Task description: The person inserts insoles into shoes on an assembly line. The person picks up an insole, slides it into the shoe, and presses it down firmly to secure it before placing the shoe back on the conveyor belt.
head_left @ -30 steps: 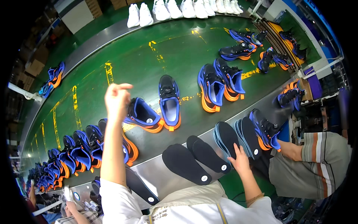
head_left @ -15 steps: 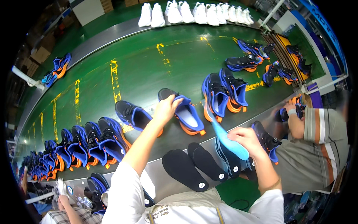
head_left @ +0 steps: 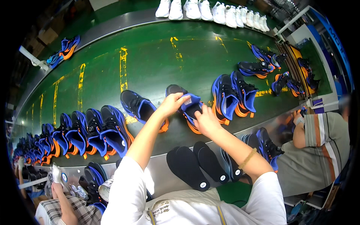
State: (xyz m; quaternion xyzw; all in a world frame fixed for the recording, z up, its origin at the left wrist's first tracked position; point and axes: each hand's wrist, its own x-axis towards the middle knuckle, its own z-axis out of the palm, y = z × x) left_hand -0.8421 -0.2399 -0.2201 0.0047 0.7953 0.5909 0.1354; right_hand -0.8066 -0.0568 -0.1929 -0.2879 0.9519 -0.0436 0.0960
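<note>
A black and blue sneaker with an orange sole [head_left: 191,126] stands on the green belt in front of me. My left hand [head_left: 173,104] is closed on its tongue and upper, holding the opening wide. My right hand [head_left: 207,120] reaches into the opening with bent fingers on a dark insole [head_left: 192,109], which is partly inside the shoe. The fingertips are partly hidden by the collar. Just left of it stands another such sneaker [head_left: 140,107]. On the metal ledge [head_left: 159,168] below lie two black insoles, a large one [head_left: 186,168] and a smaller one [head_left: 209,162].
More insoles [head_left: 229,165] are stacked under my right forearm. Sneakers in a row [head_left: 108,129] run off to the left, and a pair [head_left: 228,93] stands to the right. White shoes [head_left: 193,9] line the far ledge. A co-worker in a striped shirt [head_left: 318,150] sits at the right.
My right hand has moved up and left from the ledge to the shoe, taking the blue-backed insole into its opening. My left hand still holds the shoe. The view has shifted slightly.
</note>
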